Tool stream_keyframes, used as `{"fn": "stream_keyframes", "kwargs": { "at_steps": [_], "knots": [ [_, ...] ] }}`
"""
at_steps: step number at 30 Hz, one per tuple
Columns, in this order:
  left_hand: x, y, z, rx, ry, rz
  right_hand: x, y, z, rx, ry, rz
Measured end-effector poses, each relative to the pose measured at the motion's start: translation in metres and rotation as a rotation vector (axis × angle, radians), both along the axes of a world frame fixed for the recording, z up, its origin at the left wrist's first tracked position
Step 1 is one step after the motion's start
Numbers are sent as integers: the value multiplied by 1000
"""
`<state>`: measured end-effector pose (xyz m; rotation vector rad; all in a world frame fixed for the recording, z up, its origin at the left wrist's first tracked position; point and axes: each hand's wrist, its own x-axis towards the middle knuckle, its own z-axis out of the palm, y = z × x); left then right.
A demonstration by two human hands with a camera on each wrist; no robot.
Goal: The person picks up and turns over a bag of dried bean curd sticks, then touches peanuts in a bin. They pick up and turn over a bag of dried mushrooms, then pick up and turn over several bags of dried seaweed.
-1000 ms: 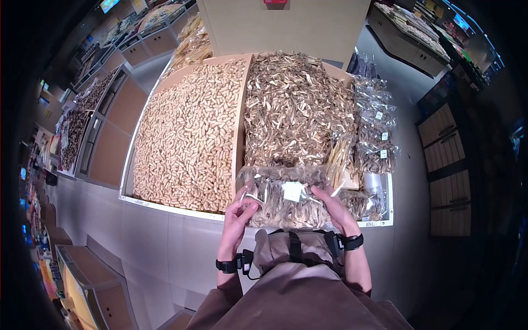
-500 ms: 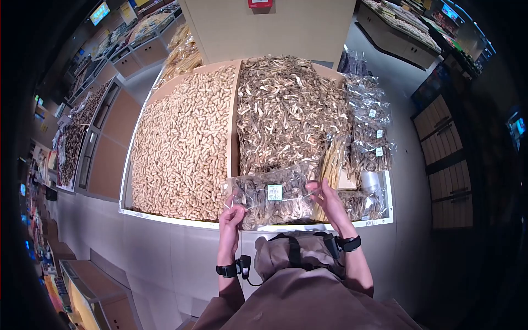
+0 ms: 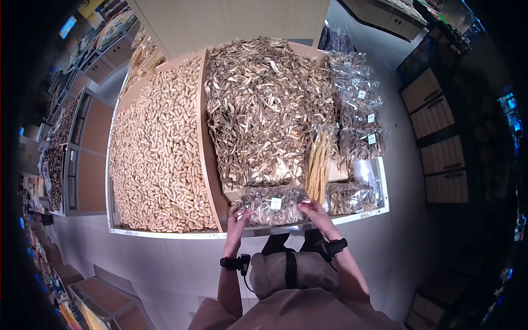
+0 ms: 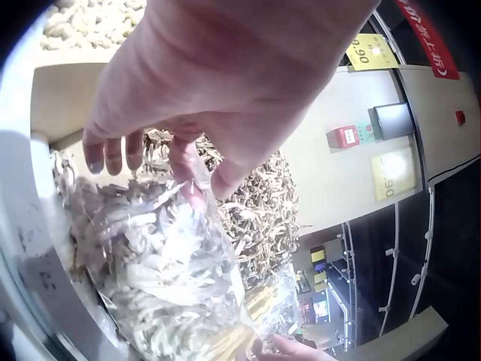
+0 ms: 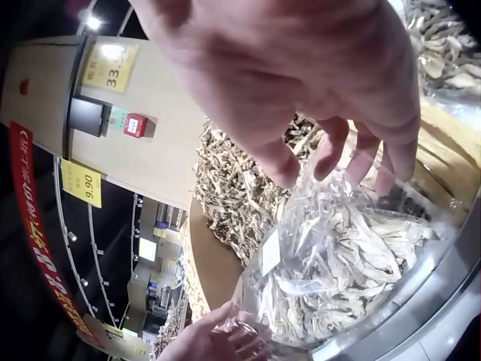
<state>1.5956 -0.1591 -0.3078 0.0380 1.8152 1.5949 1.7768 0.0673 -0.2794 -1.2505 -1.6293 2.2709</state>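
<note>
A clear plastic bag of dried mushroom strips (image 3: 272,206) with a white label lies at the front of the display bin, just inside its white rim (image 3: 352,219). At the bag's left end my left hand (image 3: 237,221) pinches the plastic between thumb and forefinger, its other fingers spread in the left wrist view. My right hand (image 3: 317,213) is at the opposite end, thumb and forefinger on the gathered plastic in the right wrist view. Loose dried mushroom strips (image 3: 264,110) are heaped behind the bag.
Peanuts (image 3: 159,148) fill the left compartment, behind a wooden divider (image 3: 205,148). Yellow dried sticks (image 3: 319,162) stand right of the bag, next to another bagged pack (image 3: 352,198). More labelled bags (image 3: 360,118) line the right edge. A cream panel (image 3: 231,25) rises at the back.
Both hands have lowered the bag from in front of the heap down to the bin's front. The head view has shifted, with the bin's divider now farther left.
</note>
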Motion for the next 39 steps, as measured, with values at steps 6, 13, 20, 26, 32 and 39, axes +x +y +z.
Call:
{"fn": "stream_keyframes", "kwargs": {
  "at_steps": [6,13,20,26,32,39],
  "knots": [
    [-2,-14,-77,-184,123,53,-6,-6,-32,5,-15,-9],
    [-3,-2,-47,-223,-27,-180,3,-6,-48,44,-177,20],
    [-2,-4,-52,-298,52,-152,7,-8,-41,86,-191,-40],
    [2,34,30,-224,780,-118,-28,-2,46,389,26,-152],
    [21,79,65,29,582,-434,-26,-4,50,252,266,-122],
    [59,120,63,1,483,-547,40,25,57,542,68,-169]
  ]
}}
